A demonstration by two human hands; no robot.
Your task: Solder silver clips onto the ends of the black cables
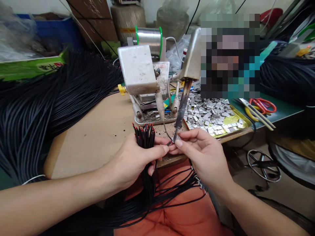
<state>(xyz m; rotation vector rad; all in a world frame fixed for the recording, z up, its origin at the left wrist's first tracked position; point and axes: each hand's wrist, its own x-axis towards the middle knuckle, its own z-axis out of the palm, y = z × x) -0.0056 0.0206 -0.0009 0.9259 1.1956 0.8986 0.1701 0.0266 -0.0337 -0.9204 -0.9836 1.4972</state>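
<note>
My left hand (144,152) is closed round a bundle of black cables (145,137) whose red-tipped ends point upward. Between its thumb and fingers one cable end reaches toward my right hand (200,149). Thumb and fingers of that right hand pinch a small metal piece (176,139), partly hidden by the fingertips. Just above it, the tip of a soldering iron (180,108) comes down at or very near the piece; exact contact cannot be told. A thin solder wire leads down to the same spot from the nozzle of the metal solder feeder (137,65).
A yellow tray (242,121) of small metal pieces stands right of the feeder, with red-handled scissors (267,106) beyond. Black cables (81,82) heap up at left. A solder spool (149,41) sits behind. Finished-looking cables with metal ends (200,183) hang over my lap.
</note>
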